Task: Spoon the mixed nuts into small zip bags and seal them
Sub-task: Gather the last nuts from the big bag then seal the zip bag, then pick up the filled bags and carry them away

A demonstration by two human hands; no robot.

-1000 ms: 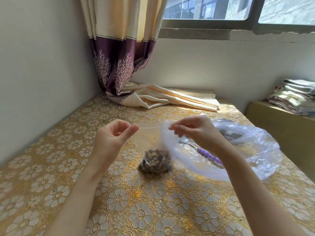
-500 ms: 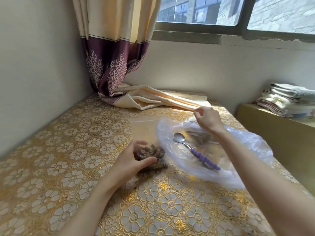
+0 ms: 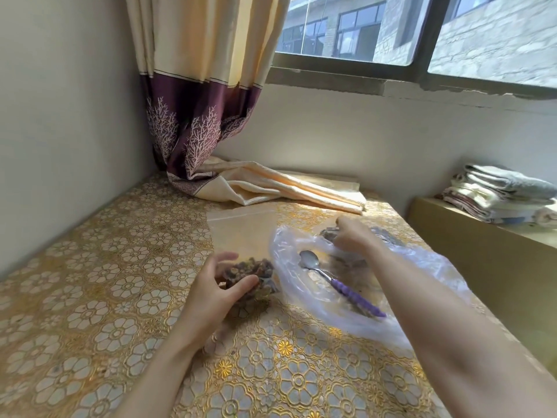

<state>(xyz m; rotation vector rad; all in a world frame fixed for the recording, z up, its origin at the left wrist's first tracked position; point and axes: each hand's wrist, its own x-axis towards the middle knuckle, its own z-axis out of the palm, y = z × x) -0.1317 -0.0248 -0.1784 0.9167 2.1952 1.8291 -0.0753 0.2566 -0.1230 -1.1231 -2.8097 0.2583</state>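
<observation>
Nuts (image 3: 250, 268) packed in a small zip bag (image 3: 241, 236) are gripped by the left hand (image 3: 215, 292), whose thumb and fingers are curled round the filled lower part as it sits on the gold floral tablecloth (image 3: 105, 297). The bag's clear upper part is laid flat on the cloth beyond the hand. Just to the right, a spoon (image 3: 334, 282) with a purple handle is seen lying on a large crumpled plastic bag (image 3: 428, 273), bowl pointing away. Farther back, the right hand (image 3: 352, 233) is reached across that plastic, fingers bent down around what may be another portion of nuts, though blur keeps the grasp from being made out. Behind, a cream and purple curtain (image 3: 199, 116) is draped onto the table's far edge, and folded towels (image 3: 500, 194) are stacked at right.
</observation>
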